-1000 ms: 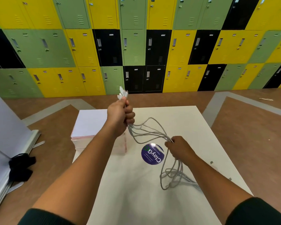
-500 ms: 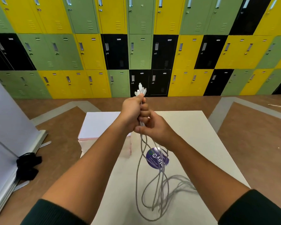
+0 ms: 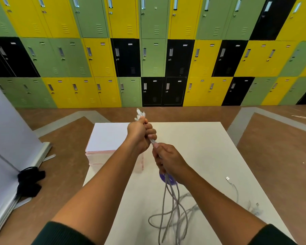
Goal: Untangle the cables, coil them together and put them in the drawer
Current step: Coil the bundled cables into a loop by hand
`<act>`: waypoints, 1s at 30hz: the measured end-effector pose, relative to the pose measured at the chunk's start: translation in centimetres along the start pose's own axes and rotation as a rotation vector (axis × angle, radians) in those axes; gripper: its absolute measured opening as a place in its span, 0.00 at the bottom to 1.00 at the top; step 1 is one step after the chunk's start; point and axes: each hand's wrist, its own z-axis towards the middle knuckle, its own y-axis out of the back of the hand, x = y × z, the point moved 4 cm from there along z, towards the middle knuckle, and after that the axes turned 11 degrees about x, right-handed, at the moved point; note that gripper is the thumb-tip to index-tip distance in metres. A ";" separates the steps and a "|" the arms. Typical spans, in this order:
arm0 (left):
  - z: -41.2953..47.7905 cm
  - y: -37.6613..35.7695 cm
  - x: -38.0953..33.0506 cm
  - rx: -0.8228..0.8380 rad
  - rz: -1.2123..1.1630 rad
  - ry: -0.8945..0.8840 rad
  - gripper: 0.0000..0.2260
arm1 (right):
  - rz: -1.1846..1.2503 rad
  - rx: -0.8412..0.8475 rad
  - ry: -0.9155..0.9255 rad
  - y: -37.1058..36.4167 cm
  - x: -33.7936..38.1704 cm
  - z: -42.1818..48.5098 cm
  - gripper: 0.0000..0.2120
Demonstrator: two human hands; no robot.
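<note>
My left hand [image 3: 140, 134] grips a bundle of grey cables [image 3: 171, 206] near their white plug ends [image 3: 139, 114], which stick up above my fist. Just below it, my right hand [image 3: 168, 160] is curled around the same bundle. Under my right hand the cables hang down and spread in loose loops on the white table [image 3: 210, 147]. More plug ends [image 3: 227, 178] trail on the table to the right. No drawer shows in this view.
A stack of white and pink sheets [image 3: 108, 138] lies at the table's far left corner. A purple round sticker [image 3: 166, 179] is partly hidden under my right hand. A black strap [image 3: 28, 181] lies on the floor by a white board [image 3: 4, 138]. Coloured lockers [image 3: 154, 55] line the wall.
My right hand rose from the loops to meet my left hand, then slid down the bundle away from it. The hanging loops shifted on the table.
</note>
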 end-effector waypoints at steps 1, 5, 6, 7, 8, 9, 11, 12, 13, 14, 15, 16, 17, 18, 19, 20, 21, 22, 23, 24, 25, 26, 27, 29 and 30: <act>0.1 0.2 0.3 0.011 -0.019 0.020 0.16 | 0.000 -0.020 -0.016 0.3 -0.1 -0.1 0.19; 0.1 1.5 0.2 -0.019 0.248 0.025 0.13 | 0.035 -0.020 -0.077 1.7 0.5 -0.4 0.19; 0.2 2.0 -0.1 -0.047 0.360 0.024 0.14 | 0.040 -0.008 -0.100 2.3 0.7 -0.5 0.19; 0.3 2.4 -0.3 -0.073 0.463 0.028 0.16 | 0.040 0.009 -0.127 2.9 1.0 -0.7 0.19; 0.3 2.8 -0.5 -0.104 0.581 0.028 0.20 | 0.031 0.028 -0.153 3.6 1.3 -0.9 0.19; 0.3 3.1 -0.8 -0.151 0.728 0.015 0.25 | 0.015 0.048 -0.176 4.2 1.5 -1.0 0.19; -0.2 2.7 -1.5 -0.211 1.063 -0.129 0.30 | -0.030 0.093 -0.226 5.2 2.1 -1.2 0.19; -0.7 1.8 -1.7 -0.183 1.195 -0.264 0.28 | -0.061 0.118 -0.253 5.6 2.4 -1.2 0.19; -1.1 0.8 -1.8 -0.103 1.279 -0.395 0.23 | -0.093 0.144 -0.278 5.8 2.6 -1.3 0.20; -1.4 -0.3 -1.6 0.025 1.310 -0.471 0.19 | -0.116 0.174 -0.302 5.8 2.9 -1.3 0.20; -1.6 -1.2 -1.2 0.177 1.311 -0.476 0.16 | -0.124 0.209 -0.324 5.8 3.1 -1.2 0.20; -1.9 -2.0 -0.6 0.325 1.311 -0.428 0.15 | -0.122 0.243 -0.339 5.7 3.3 -1.2 0.20; -2.1 -2.4 0.2 0.442 1.309 -0.367 0.17 | -0.121 0.274 -0.346 5.6 3.5 -1.2 0.19; -2.3 -2.6 0.8 0.515 1.311 -0.329 0.19 | -0.126 0.292 -0.340 5.5 3.7 -1.2 0.19; -2.4 -2.6 1.2 0.551 1.305 -0.317 0.22 | -0.138 0.299 -0.328 5.5 4.0 -1.2 0.19; -2.5 -2.4 1.5 0.548 1.297 -0.310 0.24 | -0.155 0.296 -0.312 5.6 4.3 -1.3 0.18; -2.5 -2.0 1.8 0.525 1.280 -0.293 0.26 | -0.173 0.283 -0.292 5.9 4.5 -1.4 0.18; -2.5 -1.6 2.1 0.500 1.248 -0.262 0.27 | -0.194 0.260 -0.272 6.2 4.7 -1.4 0.18; -2.5 -1.3 2.4 0.482 1.209 -0.222 0.27 | -0.220 0.229 -0.257 6.6 4.8 -1.5 0.17; -2.6 -0.9 2.7 0.470 1.157 -0.174 0.26 | -0.248 0.204 -0.246 6.8 4.8 -1.5 0.17; -2.7 -0.6 3.0 0.464 1.088 -0.112 0.25 | -0.271 0.191 -0.237 7.0 4.8 -1.5 0.18; -2.9 -0.4 3.4 0.470 1.001 -0.039 0.24 | -0.284 0.188 -0.226 7.1 4.7 -1.5 0.18; -3.2 -0.3 3.8 0.493 0.893 0.039 0.23 | -0.286 0.190 -0.213 7.1 4.7 -1.4 0.19; -3.6 -0.1 4.7 0.550 0.673 0.175 0.21 | -0.277 0.191 -0.184 7.0 4.7 -1.4 0.19; -3.9 0.0 5.0 0.568 0.587 0.223 0.21 | -0.270 0.192 -0.167 6.9 4.8 -1.2 0.19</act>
